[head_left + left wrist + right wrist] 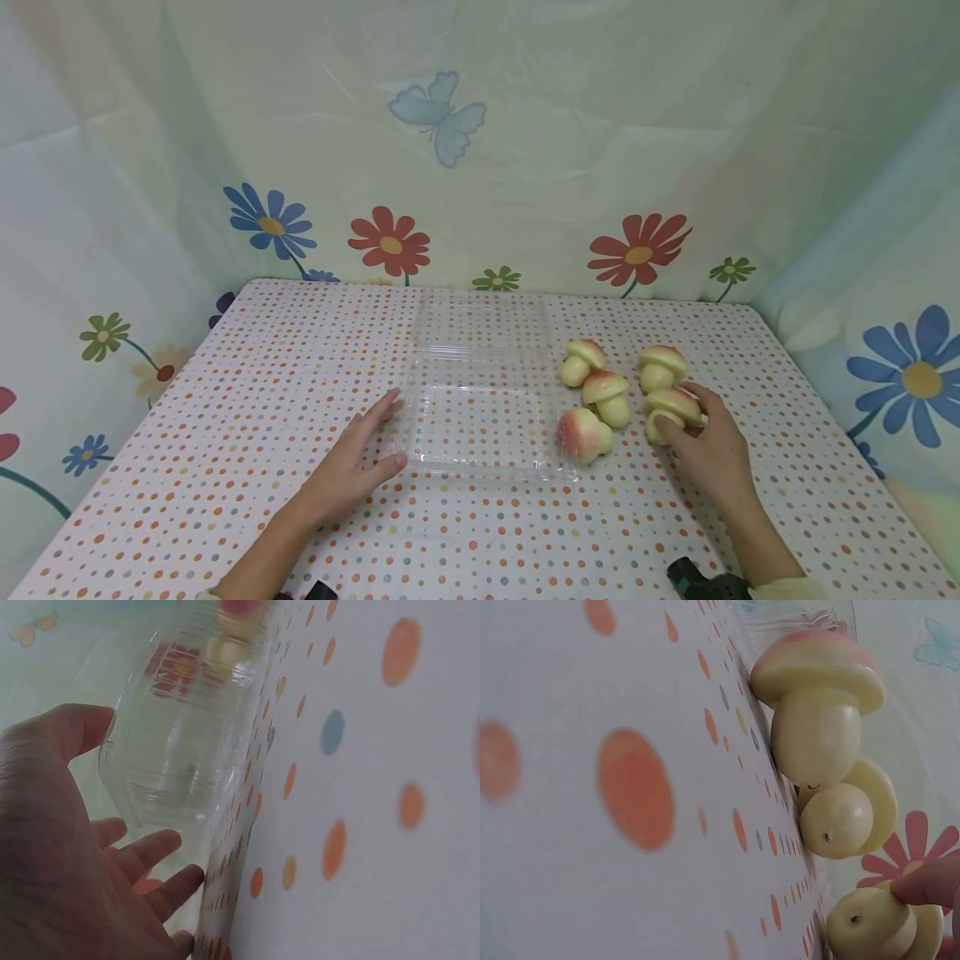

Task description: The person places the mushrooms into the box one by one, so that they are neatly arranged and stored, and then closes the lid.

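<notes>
A clear plastic clamshell box [491, 472] lies with its lid folded back on the table. Beside its left edge is my left hand [341, 471], fingers loosely extended; in the left wrist view the thumb [90, 724] meets the box's rim. My right hand [712, 454] pinches a cream toy mushroom [675, 404] with a pinkish cap between thumb and fingers. Just behind it stands another mushroom [662, 365]. Three more, a far one [583, 360], a middle one [606, 396] and a near one [581, 435] tipped with its cap toward the box, line the box's right side.
The table is covered by a white cloth [187, 483] with colored dots. Flower-printed curtains [525, 167] hang behind the table and at both sides.
</notes>
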Available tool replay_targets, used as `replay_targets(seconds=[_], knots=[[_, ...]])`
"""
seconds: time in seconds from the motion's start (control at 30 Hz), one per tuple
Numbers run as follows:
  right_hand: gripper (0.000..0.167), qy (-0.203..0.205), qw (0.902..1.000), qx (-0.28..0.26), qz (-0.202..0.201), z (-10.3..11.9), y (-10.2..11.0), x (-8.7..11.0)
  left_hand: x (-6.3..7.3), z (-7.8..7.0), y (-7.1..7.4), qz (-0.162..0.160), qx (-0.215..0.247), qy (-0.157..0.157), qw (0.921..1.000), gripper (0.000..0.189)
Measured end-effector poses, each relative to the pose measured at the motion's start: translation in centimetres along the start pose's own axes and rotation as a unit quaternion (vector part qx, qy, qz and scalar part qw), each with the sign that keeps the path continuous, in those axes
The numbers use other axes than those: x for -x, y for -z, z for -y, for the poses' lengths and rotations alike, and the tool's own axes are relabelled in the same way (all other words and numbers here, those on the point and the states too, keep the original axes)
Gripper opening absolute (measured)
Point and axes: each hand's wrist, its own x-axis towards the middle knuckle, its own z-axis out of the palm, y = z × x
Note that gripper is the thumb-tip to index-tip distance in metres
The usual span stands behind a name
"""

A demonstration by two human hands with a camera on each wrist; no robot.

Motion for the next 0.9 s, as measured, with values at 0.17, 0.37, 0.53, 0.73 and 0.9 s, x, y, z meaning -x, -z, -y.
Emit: replay_targets(seconds=[0.17,0.37,0.53,0.73,0.9], knots=[[0.073,-0.003,0.9998,-0.013,-0.015,0.2,0.2,0.1,0.0,0.0,0.0,0.002,0.000,0.000,1.0000,0.083],[0.071,0.002,0.9993,-0.022,-0.030,0.3,0.3,0.1,-0.2,0.1,-0.1,0.003,-0.002,-0.014,0.9999,0.083],[0.071,-0.008,0.9992,-0.020,-0.035,0.3,0.3,-0.2,-0.3,0.0,0.0,0.007,0.000,-0.014,0.9999,0.083],[0.071,0.000,0.9986,-0.026,-0.047,0.9,0.3,0.1,-0.4,0.0,-0.1,0.010,0.000,-0.013,0.9999,0.082],[0.069,0.013,0.9977,-0.040,-0.053,1.6,0.3,0.4,-0.4,0.1,-0.2,0.013,-0.003,-0.012,0.9998,0.083]])
